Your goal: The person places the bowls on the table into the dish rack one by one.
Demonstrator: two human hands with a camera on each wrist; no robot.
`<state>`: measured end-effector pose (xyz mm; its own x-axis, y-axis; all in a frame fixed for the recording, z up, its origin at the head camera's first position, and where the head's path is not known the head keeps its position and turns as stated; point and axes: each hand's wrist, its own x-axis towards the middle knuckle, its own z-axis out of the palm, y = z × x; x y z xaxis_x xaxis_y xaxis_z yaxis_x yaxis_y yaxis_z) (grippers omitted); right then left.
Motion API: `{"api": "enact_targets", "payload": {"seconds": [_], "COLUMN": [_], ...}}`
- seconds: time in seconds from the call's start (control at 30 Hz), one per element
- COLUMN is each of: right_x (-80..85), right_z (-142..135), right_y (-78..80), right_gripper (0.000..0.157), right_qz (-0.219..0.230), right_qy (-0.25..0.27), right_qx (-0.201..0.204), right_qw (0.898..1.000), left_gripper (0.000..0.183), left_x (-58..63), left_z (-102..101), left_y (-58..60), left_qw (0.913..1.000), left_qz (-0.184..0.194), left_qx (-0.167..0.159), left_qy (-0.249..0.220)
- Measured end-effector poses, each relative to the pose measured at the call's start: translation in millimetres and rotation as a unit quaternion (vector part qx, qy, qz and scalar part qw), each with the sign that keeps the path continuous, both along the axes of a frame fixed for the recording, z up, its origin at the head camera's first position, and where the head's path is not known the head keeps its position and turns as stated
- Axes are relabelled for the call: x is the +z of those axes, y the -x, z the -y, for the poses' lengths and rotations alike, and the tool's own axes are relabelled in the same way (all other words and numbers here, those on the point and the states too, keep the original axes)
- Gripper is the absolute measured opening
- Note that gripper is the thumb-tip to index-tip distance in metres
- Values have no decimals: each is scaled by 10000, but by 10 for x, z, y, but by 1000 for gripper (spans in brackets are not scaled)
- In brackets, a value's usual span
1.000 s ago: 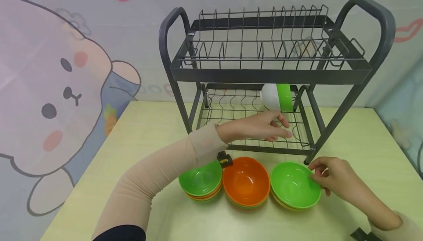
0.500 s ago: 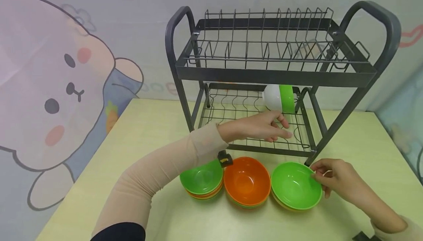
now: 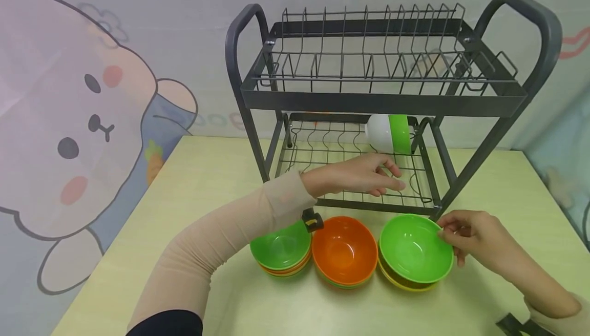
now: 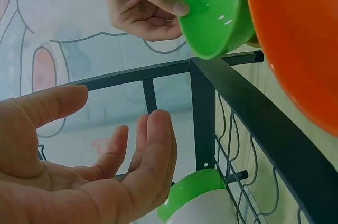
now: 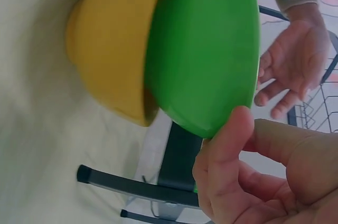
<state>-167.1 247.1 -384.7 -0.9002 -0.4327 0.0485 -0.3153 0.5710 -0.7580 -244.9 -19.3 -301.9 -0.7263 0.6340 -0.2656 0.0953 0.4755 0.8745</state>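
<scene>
My right hand [image 3: 477, 238] pinches the right rim of a bright green bowl [image 3: 415, 249], thumb inside and fingers outside. That bowl is lifted partly out of a yellow bowl [image 5: 113, 49], tilted over it. My left hand [image 3: 361, 173] hovers, holding nothing, in front of the rack's lower tier, fingers loosely bent and apart. An orange bowl [image 3: 344, 251] tops the middle stack, and a green bowl [image 3: 282, 248] tops the left stack, partly behind my left sleeve. A green-and-white bowl [image 3: 389, 133] stands on its side at the right of the lower tier.
A dark two-tier dish rack [image 3: 382, 103] stands behind the stacks, its upper wire tier [image 3: 341, 69] holding no dishes. One rack leg comes down close to the right bowl stack. The pale table [image 3: 193, 274] runs back to a cartoon-printed backdrop [image 3: 212, 44].
My right hand has raised the bright green bowl slightly up and away from the yellow bowl, which now shows more beneath it. My left hand has stayed in place.
</scene>
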Motion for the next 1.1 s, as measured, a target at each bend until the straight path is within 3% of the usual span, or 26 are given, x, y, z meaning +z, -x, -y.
{"api": "enact_targets", "payload": {"seconds": [0.23,0.67,0.93,1.1], "right_x": [132,317,442,504], "right_z": [-11,27,46,66], "right_y": [8,8,10,4], "right_gripper": [17,19,21,21], "right_qz": [-83,-97,-233,-205], "right_qy": [277,646,741,795], "right_qx": [-101,-318,-512,-689], "right_qw": [9995,9974,9957,9942], "left_gripper": [43,47,43,42], "left_x": [1,-19,-36,-26], "left_z": [-8,23,62,74], "left_y": [-2,-8,-2,-2], "left_qw": [9999,9964,9851,9779], "left_qz": [98,738,1462,1844], "left_qx": [24,-225,-532,-427], "left_qy": [-13,-341,-732,-893]}}
